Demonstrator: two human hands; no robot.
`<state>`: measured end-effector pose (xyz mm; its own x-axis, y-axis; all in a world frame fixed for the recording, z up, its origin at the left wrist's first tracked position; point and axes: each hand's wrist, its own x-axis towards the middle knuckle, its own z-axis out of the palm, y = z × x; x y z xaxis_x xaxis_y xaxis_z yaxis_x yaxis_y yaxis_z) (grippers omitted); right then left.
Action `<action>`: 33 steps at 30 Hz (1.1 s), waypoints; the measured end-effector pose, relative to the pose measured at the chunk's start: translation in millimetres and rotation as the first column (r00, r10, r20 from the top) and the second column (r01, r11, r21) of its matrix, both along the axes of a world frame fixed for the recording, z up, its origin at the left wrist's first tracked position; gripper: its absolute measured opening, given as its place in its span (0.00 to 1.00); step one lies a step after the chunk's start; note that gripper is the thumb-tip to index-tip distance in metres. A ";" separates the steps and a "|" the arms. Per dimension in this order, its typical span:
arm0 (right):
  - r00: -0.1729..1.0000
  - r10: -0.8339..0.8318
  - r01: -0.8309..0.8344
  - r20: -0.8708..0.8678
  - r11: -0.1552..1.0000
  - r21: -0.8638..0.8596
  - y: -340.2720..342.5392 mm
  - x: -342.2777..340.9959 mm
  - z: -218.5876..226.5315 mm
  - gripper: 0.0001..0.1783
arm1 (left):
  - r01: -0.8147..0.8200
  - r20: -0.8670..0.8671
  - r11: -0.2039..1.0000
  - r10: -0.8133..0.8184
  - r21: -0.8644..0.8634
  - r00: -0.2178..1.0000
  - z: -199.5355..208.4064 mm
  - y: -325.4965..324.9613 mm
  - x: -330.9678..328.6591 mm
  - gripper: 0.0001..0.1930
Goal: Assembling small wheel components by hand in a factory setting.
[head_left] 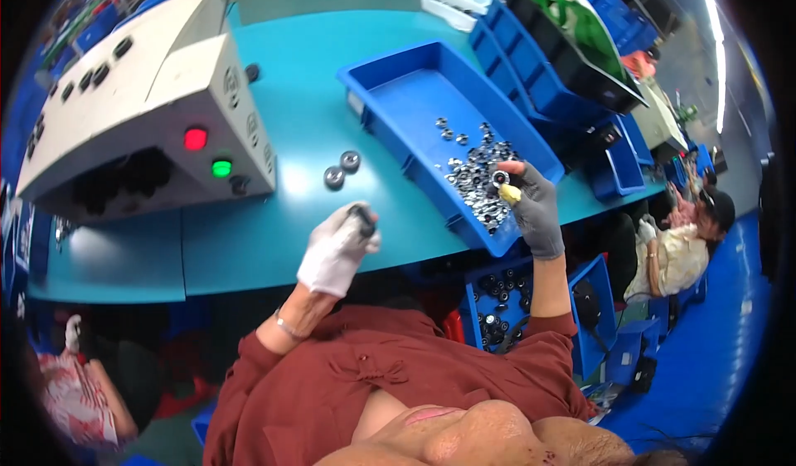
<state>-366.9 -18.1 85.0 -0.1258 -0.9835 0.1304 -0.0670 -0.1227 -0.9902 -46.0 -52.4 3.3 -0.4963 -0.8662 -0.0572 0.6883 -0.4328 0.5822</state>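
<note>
My left hand (333, 250), in a white glove, is closed around a small black round part (362, 220) above the table's front edge. My right hand (535, 209) wears a grey glove with a yellow cover on one fingertip. Its fingers pinch a small shiny ring-like piece (500, 179) with a dark centre. That hand is over the near right part of a long blue tray (406, 97), where many small silver metal pieces (474, 176) lie heaped. Two black wheels (350, 161) with silvery hubs rest on the green table between my left hand and the tray.
At left stands a beige machine (182, 84) with a red button (196, 138) and a green one (221, 167). Stacked blue bins (518, 60) rise beyond the tray. Below the table edge, a blue bin (471, 321) holds black wheels. Other people sit at both sides.
</note>
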 end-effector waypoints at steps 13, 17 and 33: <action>0.964 0.237 -0.220 -0.119 0.966 0.138 10.0 102.8 7.9 0.17 | 0.090 -0.178 0.991 -0.070 0.104 0.982 -9.1 2.8 -2.5 0.31; 0.944 0.316 -0.293 -0.094 0.935 0.199 4.1 111.3 1.5 0.19 | 0.114 -0.145 0.993 -0.110 0.019 0.983 -19.6 -1.9 3.1 0.31; 0.980 0.173 -0.192 0.094 0.947 0.259 -2.1 127.1 -40.1 0.19 | -0.215 0.506 0.870 0.441 -0.444 0.741 -11.1 14.1 -9.8 0.23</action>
<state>-239.7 -20.2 44.9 0.0598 -0.9882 -0.1410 0.0020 0.1414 -0.9900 -55.7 -38.3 -7.9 -0.1455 -0.9852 0.0910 0.2323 0.0554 0.9711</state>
